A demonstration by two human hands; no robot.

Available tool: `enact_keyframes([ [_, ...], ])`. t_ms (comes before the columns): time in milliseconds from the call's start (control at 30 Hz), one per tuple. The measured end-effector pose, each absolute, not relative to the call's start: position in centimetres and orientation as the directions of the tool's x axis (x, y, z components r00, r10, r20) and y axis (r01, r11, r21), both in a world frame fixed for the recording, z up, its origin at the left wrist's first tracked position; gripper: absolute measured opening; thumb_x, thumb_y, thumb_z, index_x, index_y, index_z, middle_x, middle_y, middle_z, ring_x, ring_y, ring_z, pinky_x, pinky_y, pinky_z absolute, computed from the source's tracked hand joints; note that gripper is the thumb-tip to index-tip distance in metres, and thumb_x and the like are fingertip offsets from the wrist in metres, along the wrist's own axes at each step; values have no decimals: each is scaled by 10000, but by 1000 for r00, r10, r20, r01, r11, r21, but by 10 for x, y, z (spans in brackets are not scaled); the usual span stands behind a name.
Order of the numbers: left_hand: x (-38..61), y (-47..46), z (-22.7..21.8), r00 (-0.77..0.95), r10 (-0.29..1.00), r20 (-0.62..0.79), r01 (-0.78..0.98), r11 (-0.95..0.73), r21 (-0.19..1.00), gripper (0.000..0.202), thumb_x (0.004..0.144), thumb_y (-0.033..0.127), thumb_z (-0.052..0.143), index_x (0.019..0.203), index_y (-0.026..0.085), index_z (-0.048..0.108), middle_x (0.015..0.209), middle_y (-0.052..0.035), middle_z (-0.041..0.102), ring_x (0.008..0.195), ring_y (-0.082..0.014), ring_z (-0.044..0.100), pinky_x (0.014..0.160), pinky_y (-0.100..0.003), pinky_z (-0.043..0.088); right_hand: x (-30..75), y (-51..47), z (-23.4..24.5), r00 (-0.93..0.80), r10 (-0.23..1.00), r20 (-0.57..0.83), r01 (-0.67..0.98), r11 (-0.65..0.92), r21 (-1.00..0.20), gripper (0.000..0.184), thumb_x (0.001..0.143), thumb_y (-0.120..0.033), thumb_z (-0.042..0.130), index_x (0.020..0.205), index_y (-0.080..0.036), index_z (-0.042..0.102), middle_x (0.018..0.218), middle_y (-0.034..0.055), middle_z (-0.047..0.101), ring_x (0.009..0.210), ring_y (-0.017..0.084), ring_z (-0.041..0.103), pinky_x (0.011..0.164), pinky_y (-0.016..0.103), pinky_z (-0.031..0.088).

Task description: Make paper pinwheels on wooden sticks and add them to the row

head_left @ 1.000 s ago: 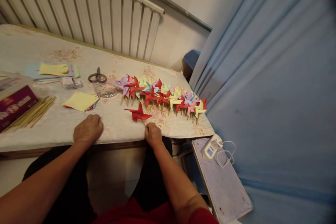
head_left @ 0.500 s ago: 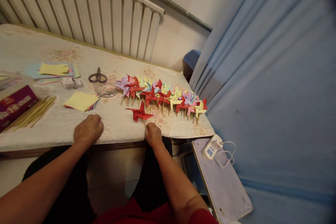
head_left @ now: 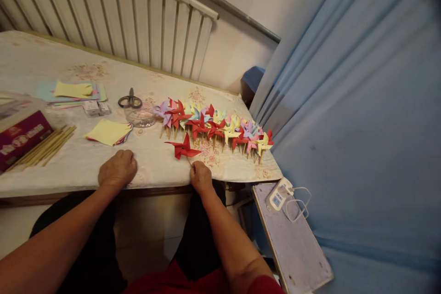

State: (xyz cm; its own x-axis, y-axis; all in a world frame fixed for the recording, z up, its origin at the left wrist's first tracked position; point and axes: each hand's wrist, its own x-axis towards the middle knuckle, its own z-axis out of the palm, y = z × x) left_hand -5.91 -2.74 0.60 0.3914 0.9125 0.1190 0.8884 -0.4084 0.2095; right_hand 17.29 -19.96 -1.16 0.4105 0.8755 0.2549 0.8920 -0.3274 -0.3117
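My right hand (head_left: 200, 176) is closed at the table's front edge, pinching the thin stick of a red paper pinwheel (head_left: 182, 148) that lies just beyond it. My left hand (head_left: 117, 168) rests on the tablecloth as a loose fist with nothing visible in it. Behind the red pinwheel runs a row of several finished pinwheels (head_left: 213, 126) in red, yellow, purple and pink. A stack of yellow paper squares (head_left: 107, 132) lies beyond my left hand.
A glass dish (head_left: 139, 117), scissors (head_left: 130, 100), two small boxes (head_left: 96, 108), more coloured paper (head_left: 74, 91), bamboo sticks (head_left: 44, 145) and a purple box (head_left: 21, 138) sit on the table (head_left: 69, 165). A radiator (head_left: 138, 18) stands behind. A blue curtain (head_left: 361, 115) and a board with a charger (head_left: 279, 195) are at right.
Both hands and the red pinwheel keep their places; only the camera has shifted slightly.
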Motion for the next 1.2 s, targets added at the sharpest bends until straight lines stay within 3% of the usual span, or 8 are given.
enact_keyframes([
  [233,-59,-28,6,401,908,123,899,-415,138,443,976,333,239,1052,147,634,1141,-178,652,963,-311,646,712,-392,449,169,-197,-9,425,874,238,879,-336,-338,159,886,-105,493,946,-193,612,921,52,661,832,178,599,732,266,437],
  [700,-60,-28,5,396,911,117,893,-412,181,442,965,320,279,1085,132,661,1140,-195,645,960,-323,632,735,-405,450,165,-192,-16,404,873,274,886,-300,-352,156,876,-108,503,935,-201,613,900,42,655,828,178,592,727,260,430],
  [1200,-61,-29,4,404,903,144,894,-423,146,427,980,324,264,1058,143,644,1119,-176,652,956,-303,640,673,-381,412,163,-191,-13,407,879,250,884,-310,-350,142,884,-110,509,932,-193,615,907,47,669,826,176,603,735,261,431],
])
